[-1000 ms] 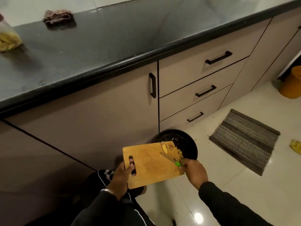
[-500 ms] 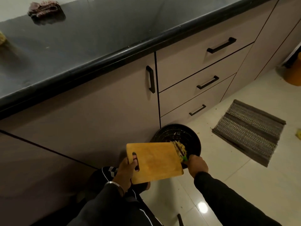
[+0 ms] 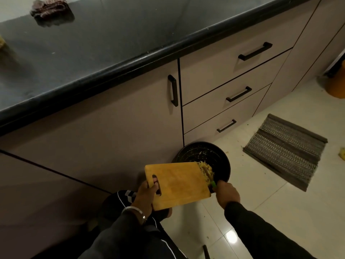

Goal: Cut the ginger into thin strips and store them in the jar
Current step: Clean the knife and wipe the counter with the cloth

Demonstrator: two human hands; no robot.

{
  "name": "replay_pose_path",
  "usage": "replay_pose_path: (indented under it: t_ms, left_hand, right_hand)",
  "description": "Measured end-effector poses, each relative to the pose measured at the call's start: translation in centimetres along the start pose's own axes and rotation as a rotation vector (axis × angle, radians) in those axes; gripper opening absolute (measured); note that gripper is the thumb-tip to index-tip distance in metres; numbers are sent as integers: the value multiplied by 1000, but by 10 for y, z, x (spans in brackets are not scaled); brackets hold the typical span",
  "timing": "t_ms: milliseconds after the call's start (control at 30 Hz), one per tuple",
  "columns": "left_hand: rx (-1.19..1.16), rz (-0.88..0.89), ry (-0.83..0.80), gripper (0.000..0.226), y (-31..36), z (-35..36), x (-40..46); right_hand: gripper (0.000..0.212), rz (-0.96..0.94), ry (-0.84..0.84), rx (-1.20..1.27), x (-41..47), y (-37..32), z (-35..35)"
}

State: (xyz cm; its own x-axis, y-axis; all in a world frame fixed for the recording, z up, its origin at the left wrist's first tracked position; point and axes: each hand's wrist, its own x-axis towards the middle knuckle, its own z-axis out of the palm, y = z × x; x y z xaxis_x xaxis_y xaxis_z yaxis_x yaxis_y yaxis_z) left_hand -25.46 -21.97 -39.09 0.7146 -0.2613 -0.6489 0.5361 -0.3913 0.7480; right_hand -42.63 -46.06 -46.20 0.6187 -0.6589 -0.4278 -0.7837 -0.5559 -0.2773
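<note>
Dark granite counter (image 3: 115, 40) runs above beige cabinets (image 3: 115, 131) and three drawers, a crumpled brown cloth (image 3: 49, 10) lying near its far edge; below, on pale floor tiles, a black round bin (image 3: 202, 156) stands against the cabinet foot with a striped mat (image 3: 285, 152) well apart to its right; the left hand (image 3: 146, 196) holds the wooden cutting board (image 3: 177, 184) over the bin, fingers hooked through the handle slot and thumb side wrapped round the edge; the right hand (image 3: 226, 193) grips a green-handled knife (image 3: 210, 177), fist curled round the handle, blade laid along the board's far right edge; against a second ago, the pale ginger scraps (image 3: 205, 168) that lay spread on the board's corner now sit bunched at the very rim, partly over the bin's mouth, and the board itself looks bare; I judge these to be trimmings being swept away as waste, so this looks like clean-up rather than filling; no jar shows clearly in view
</note>
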Motion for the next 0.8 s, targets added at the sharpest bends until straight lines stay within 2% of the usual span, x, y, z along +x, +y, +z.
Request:
replay_pose_path:
  t_ms: [67,100,167,233,333,400,433,500,633,700,800]
  left_hand:
    - [-53,7,17,18,6,4,-6]
    - [-88,-2,27,17,10,6,-10]
    - [-107,-9,41,17,12,11,-10]
    - [-118,-21,57,22,13,18,-8]
    - [-159,-21,83,24,18,29,-8]
    - [-151,-13,93,30,20,31,-9]
    - [-176,-11,90,30,22,32,-11]
    - [-210,-21,90,32,23,28,-12]
    - [-200,-30,100,33,25,18,-12]
    - [-214,-36,111,28,25,17,-14]
    - [-257,-55,105,30,30,22,-17]
  right_hand:
    - [22,116,17,11,0,7,-9]
    - [22,96,46,57,-2,6,-13]
    - [14,-79,95,184,-16,-9,-20]
    - [14,-336,43,245,-44,-35,-30]
    - [25,-702,17,159,-81,-63,-26]
    - [26,-761,34,80,-89,-62,-14]
    - [21,-694,32,85,-86,-57,-11]
    - [16,-440,42,83,-72,-37,-6]
    - [30,63,72,-43,-38,16,-11]
    - [28,93,130,-25,-33,22,-17]
    - [25,-90,224,80,-40,3,-28]
